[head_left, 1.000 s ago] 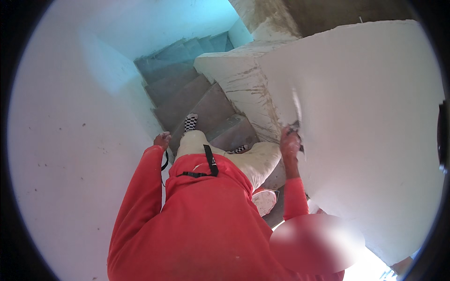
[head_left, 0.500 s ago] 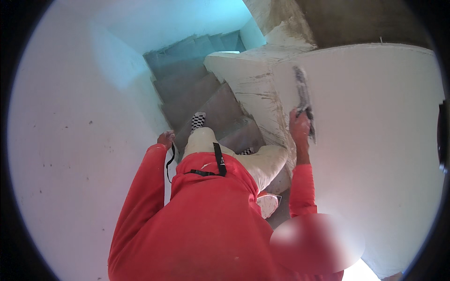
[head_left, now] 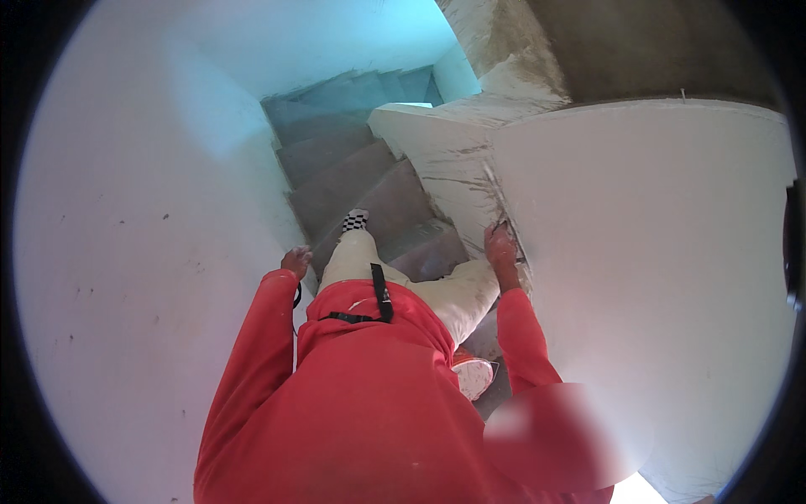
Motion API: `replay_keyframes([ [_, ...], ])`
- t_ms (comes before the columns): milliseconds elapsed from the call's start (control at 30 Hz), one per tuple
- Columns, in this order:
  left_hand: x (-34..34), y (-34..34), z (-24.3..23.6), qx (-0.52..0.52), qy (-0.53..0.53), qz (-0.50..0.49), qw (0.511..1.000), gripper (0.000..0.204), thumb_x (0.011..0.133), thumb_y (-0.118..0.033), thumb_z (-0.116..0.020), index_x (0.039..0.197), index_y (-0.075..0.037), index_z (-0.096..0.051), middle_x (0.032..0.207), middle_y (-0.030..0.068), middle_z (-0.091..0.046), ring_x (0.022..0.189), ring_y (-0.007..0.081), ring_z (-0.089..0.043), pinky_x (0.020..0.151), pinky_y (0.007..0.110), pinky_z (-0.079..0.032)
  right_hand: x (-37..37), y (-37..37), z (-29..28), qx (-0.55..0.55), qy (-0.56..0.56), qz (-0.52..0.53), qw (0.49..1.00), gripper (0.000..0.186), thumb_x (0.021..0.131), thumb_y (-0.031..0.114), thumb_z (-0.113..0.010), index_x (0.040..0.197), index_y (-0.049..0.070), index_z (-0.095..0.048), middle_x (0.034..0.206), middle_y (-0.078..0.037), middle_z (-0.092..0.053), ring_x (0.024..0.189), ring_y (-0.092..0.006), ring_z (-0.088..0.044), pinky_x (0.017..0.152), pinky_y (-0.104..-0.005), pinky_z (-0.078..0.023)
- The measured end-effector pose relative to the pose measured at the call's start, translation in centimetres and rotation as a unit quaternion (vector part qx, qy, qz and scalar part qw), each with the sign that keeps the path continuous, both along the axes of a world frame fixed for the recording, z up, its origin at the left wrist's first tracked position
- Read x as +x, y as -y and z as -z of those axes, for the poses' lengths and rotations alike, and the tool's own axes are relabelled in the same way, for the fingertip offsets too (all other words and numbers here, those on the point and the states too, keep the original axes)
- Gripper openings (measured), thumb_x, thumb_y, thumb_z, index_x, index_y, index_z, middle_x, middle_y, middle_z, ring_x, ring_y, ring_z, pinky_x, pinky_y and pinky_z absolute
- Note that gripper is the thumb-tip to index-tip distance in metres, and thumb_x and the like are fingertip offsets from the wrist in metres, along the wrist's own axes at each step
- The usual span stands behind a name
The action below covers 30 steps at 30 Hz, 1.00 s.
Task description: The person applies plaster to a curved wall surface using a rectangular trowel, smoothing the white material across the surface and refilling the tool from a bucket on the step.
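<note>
My right hand (head_left: 501,247) is closed around the handle of a plastering trowel (head_left: 510,210). Its blade is turned almost edge-on along the corner where the streaked stair edge meets the smooth white wall panel (head_left: 638,252). How much of the blade touches the corner I cannot make out. My left hand (head_left: 296,261) hangs beside the left white wall (head_left: 151,286), fingers loosely apart and holding nothing. A dark cord dangles below that wrist.
Grey winding steps (head_left: 403,197) descend ahead, with my sock-covered foot (head_left: 355,220) on one. A bucket of white paste (head_left: 475,378) stands by my right hip. A nail (head_left: 683,95) sticks up from the panel's top edge. The streaked stair parapet (head_left: 449,160) runs on the right.
My right hand has swung left and slightly down with the trowel, from the wall panel to the corner, turning the blade edge-on. My left hand has dropped slightly and its fingers have loosened.
</note>
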<state>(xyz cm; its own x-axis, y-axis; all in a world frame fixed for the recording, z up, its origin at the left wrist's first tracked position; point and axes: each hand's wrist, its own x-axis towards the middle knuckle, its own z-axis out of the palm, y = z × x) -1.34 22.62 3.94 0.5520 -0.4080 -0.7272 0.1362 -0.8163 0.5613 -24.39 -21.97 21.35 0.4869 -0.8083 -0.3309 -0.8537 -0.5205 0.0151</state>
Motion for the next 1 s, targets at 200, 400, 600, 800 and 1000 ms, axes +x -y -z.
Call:
replay_keyframes([
  [200,0.2,-1.4,3.4,0.027,-0.007,0.011,1.000,0.040,0.084,-0.028,-0.057,0.116,-0.004,-0.055,0.114,0.0128,-0.059,0.105,0.0226,-0.057,0.090,0.031,-0.043,0.5,0.1,-5.4,-0.130,0.058,0.008,0.990,0.037,0.090,0.032,-0.041,0.096,-0.004,-0.050,0.073,-0.024,-0.061,0.067,-0.0417,-0.059,0.059,-0.0491,-0.048],
  [400,-1.3,-2.6,5.3,-0.027,-0.036,-0.108,0.993,0.040,0.083,-0.029,-0.058,0.114,-0.004,-0.056,0.111,0.0133,-0.061,0.103,0.0230,-0.058,0.090,0.032,-0.043,2.8,-1.8,-13.4,-0.160,0.142,-0.005,0.977,0.028,0.091,0.024,-0.044,0.091,-0.003,-0.050,0.065,-0.023,-0.058,0.059,-0.0417,-0.057,0.052,-0.0474,-0.047],
  [600,-1.2,-0.4,-0.6,0.008,-0.007,-0.053,0.999,0.039,0.083,-0.027,-0.058,0.115,-0.004,-0.056,0.109,0.0127,-0.061,0.102,0.0214,-0.058,0.090,0.031,-0.043,5.0,-0.3,-0.8,-0.101,0.081,-0.066,0.989,0.039,0.090,0.035,-0.043,0.088,-0.002,-0.053,0.072,-0.025,-0.059,0.067,-0.0413,-0.059,0.060,-0.0503,-0.048],
  [800,-1.7,-1.1,-0.5,0.000,-0.007,-0.104,0.995,0.041,0.082,-0.029,-0.059,0.115,-0.004,-0.056,0.108,0.0120,-0.062,0.101,0.0207,-0.059,0.089,0.030,-0.043,5.1,2.5,-1.6,-0.122,0.119,-0.066,0.983,0.039,0.089,0.033,-0.044,0.077,-0.003,-0.053,0.070,-0.025,-0.059,0.067,-0.0419,-0.059,0.061,-0.0512,-0.046],
  [1000,-1.8,-1.1,-0.9,0.026,-0.040,-0.088,0.995,0.041,0.082,-0.028,-0.059,0.115,-0.004,-0.055,0.109,0.0117,-0.062,0.102,0.0214,-0.058,0.089,0.030,-0.043,5.4,-0.3,-12.9,-0.097,0.192,0.055,0.975,0.039,0.090,0.032,-0.044,0.076,-0.004,-0.053,0.067,-0.025,-0.058,0.064,-0.0409,-0.059,0.057,-0.0497,-0.044],
])
